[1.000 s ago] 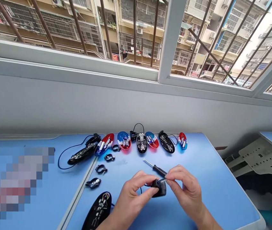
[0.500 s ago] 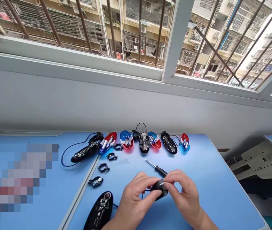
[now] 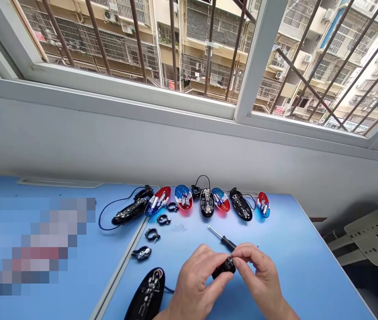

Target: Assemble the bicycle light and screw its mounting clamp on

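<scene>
My left hand grips a small black plastic part between thumb and fingers. My right hand pinches a tiny silver piece, screw-like, against the part's upper right edge; the fingertips mostly hide it. A screwdriver with a black handle lies just beyond both hands. Left of my left hand is a black oval housing with its inner side showing and a cable running toward the hand. Farther up is a column of several black ring clamps, among them a closed-looking clamp nearest me.
Along the wall stand red-and-blue shells with batteries, black oval housings and a cabled black unit. A seam divides two blue tables. A blurred patch covers the left table. Barred windows rise behind.
The camera view has shifted, so the table things appear slightly farther right. The black part has tilted in my left hand, and less of the silver piece shows at my right fingertips.
</scene>
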The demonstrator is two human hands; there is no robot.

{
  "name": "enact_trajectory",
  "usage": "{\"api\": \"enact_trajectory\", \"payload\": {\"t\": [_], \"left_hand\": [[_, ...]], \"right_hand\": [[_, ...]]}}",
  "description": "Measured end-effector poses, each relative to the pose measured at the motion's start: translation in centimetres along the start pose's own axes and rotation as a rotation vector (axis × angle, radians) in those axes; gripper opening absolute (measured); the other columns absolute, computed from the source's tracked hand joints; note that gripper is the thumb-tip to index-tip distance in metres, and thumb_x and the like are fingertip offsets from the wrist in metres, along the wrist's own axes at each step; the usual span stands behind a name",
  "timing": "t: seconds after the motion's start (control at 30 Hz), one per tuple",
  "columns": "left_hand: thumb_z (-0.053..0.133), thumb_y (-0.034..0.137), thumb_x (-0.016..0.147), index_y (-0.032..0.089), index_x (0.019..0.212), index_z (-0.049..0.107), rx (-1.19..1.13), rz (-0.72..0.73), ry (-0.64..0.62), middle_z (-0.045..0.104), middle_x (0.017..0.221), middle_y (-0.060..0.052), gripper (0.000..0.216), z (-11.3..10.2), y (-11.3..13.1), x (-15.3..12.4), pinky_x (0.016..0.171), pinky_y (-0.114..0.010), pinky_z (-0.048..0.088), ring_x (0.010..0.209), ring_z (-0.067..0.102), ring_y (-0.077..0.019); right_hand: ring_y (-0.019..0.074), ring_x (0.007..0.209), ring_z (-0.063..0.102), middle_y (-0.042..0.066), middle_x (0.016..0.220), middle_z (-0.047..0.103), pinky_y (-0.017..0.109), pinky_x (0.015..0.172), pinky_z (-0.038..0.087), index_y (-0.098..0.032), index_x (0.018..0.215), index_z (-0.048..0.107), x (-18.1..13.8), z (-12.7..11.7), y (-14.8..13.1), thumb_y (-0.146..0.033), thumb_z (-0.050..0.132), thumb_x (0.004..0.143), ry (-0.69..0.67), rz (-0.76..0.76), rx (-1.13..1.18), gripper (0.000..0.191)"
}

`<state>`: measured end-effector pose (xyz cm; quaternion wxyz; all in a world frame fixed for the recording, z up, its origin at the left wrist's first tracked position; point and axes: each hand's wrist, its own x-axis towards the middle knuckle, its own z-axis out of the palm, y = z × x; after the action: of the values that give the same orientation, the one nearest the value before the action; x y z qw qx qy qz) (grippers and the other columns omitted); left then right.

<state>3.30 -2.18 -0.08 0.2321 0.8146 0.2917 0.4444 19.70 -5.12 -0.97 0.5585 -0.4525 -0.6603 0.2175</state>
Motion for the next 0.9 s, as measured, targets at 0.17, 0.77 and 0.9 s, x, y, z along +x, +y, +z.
{"api": "enact_trajectory", "payload": {"t": [0.17,0.77,0.9], "left_hand": [[0.062,0.014,0.081,0.020,0.094,0.064,0.005,0.016,0.002,0.060,0.064,0.002,0.014,0.14,-0.15,-0.21,0.053,-0.022,0.041,0.061,0.051,-0.0143],[0.057,0.019,0.085,0.021,0.096,0.063,0.005,0.046,0.006,0.063,0.067,0.002,0.012,0.32,-0.13,0.05,0.053,-0.023,0.043,0.061,0.051,-0.0142],[0.057,0.016,0.085,0.021,0.094,0.063,0.018,0.009,0.014,0.064,0.067,0.002,0.012,0.23,-0.07,0.17,0.055,-0.023,0.044,0.061,0.052,-0.0144]], "right_hand": [[0.0112,0.063,0.057,0.000,0.070,0.063,0.019,0.058,0.048,-0.020,0.080,0.064,0.09,0.05,-0.18,-0.011,0.056,0.084,0.000,0.014,-0.020,0.012],[0.0135,0.064,0.059,0.002,0.069,0.064,0.024,0.059,0.050,-0.020,0.080,0.066,0.12,-0.09,-0.56,-0.014,0.057,0.084,-0.011,-0.013,0.011,0.012],[0.0163,0.074,0.062,0.005,0.081,0.065,0.028,0.066,0.052,-0.025,0.097,0.069,0.21,-0.27,-0.90,-0.013,0.052,0.087,-0.083,-0.048,0.063,0.022]]}}
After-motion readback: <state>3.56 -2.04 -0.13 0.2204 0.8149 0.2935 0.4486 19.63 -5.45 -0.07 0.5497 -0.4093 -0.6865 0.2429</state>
